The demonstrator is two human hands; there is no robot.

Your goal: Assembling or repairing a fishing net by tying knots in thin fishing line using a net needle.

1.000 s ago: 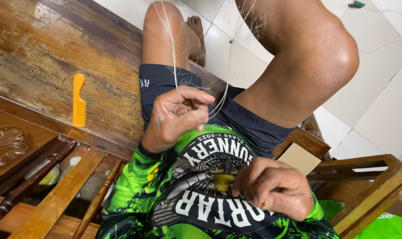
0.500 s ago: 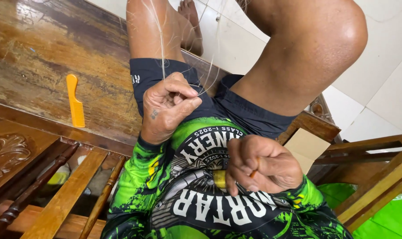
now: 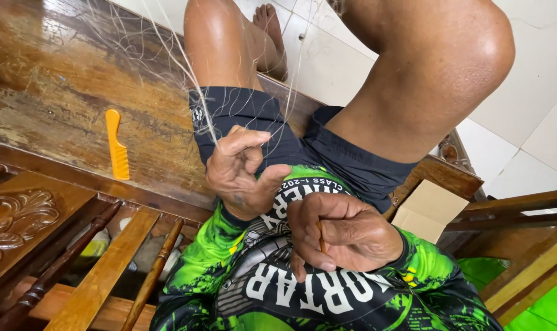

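Head view: left hand (image 3: pixel 241 171) sits at picture centre, fingers curled, thumb and forefinger pinching thin net (image 3: pixel 186 92) strands that run up toward 11 o'clock over the thigh. Right hand (image 3: pixel 346 236) at 5 o'clock of the left, just beside it, closed in a loose fist around a thin brown needle (image 3: pixel 320 238), thumb pressed along it. Versus 0.5 s ago: left hand has opened a bit, forefinger now stuck out instead of balled tight; right hand has shifted up and closer to the left, needle tip now showing between the fingers. Orange comb (image 3: pixel 116 144) lies flat on the wooden bench (image 3: pixel 51 79) at 9 o'clock of the left hand, well apart, unchanged. Cardboard box (image 3: pixel 428 208) at 3 o'clock, beside the bench edge. White tile floor (image 3: pixel 536 122) at upper right. Both hands over green shirt (image 3: pixel 229 276) and dark shorts (image 3: pixel 254 116).
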